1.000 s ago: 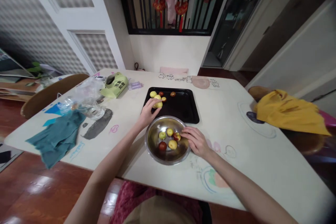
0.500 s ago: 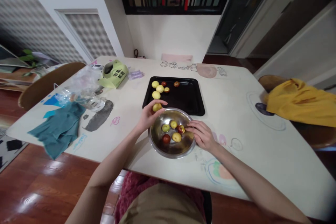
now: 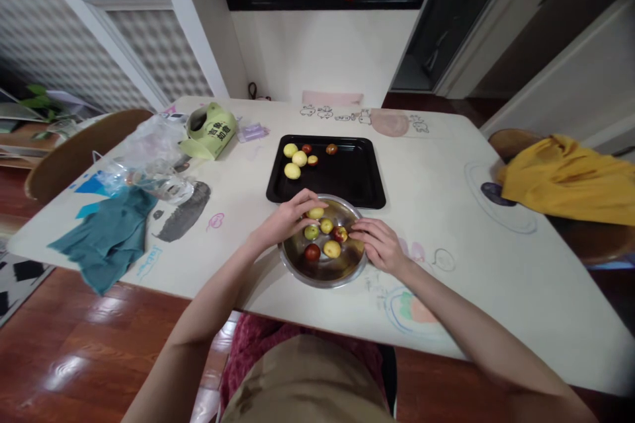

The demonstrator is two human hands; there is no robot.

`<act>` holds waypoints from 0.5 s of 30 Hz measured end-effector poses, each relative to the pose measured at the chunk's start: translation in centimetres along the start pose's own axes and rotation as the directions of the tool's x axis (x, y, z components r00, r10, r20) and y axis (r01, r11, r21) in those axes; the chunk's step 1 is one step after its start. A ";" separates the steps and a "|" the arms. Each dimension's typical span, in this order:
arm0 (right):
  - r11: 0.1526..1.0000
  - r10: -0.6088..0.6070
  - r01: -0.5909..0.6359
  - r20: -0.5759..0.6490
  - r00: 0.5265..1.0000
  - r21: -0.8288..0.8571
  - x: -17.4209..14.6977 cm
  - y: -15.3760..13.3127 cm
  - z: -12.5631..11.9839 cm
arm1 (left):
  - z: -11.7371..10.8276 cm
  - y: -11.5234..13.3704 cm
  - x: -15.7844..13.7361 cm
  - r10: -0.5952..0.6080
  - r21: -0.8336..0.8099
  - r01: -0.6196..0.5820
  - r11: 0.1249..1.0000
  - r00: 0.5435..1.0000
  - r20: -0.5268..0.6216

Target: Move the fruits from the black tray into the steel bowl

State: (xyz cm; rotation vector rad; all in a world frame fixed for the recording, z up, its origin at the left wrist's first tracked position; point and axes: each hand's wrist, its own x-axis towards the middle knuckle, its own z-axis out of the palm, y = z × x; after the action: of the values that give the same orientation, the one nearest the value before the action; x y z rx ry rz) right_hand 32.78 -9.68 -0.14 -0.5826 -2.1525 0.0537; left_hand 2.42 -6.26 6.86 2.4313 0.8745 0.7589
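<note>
A steel mixing bowl [image 3: 322,283] stands near the table's front edge, with several small round fruits inside, among them a green one [image 3: 311,232], a dark red one [image 3: 312,252] and yellow ones. My left hand [image 3: 292,217] reaches over the bowl's left rim, thumb and fingers closed around a yellow fruit [image 3: 315,213] inside it. Over the right rim extends my right hand [image 3: 381,243], fingers stretched out and slightly apart. Its fingertips are beside a red-and-yellow fruit [image 3: 340,234]; whether they touch it I cannot tell.
Behind the bowl lies a black baking tray [image 3: 342,172] holding several yellow and reddish fruits. To the left are a teal cloth [image 3: 106,234], clear plastic packaging [image 3: 159,178] and a light green bag-like item [image 3: 211,132]. A yellow garment [image 3: 565,178] hangs over the right-hand chair.
My left hand has carried the yellow fruit rightward from the tray's near-left corner into the bowl. My right hand keeps its place at the right rim. The view has shifted slightly.
</note>
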 end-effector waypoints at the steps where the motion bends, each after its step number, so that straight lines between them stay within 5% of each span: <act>1: 1.000 0.006 -0.006 0.005 1.000 0.007 0.0 0.0 0.0 | 0.1 -0.1 -0.1 0.008 0.021 -0.008 1.000 0.999 0.034; 15: 1.000 0.010 -0.010 0.018 1.000 -0.011 0.0 0.0 0.1 | -3.2 0.5 -1.3 0.004 0.200 -0.063 0.978 0.960 0.280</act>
State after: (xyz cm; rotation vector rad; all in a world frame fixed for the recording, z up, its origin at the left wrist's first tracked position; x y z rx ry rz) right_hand 32.74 -9.65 -0.17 -0.6017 -2.1689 0.0530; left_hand -0.18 -6.76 9.09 2.6567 0.8367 0.3351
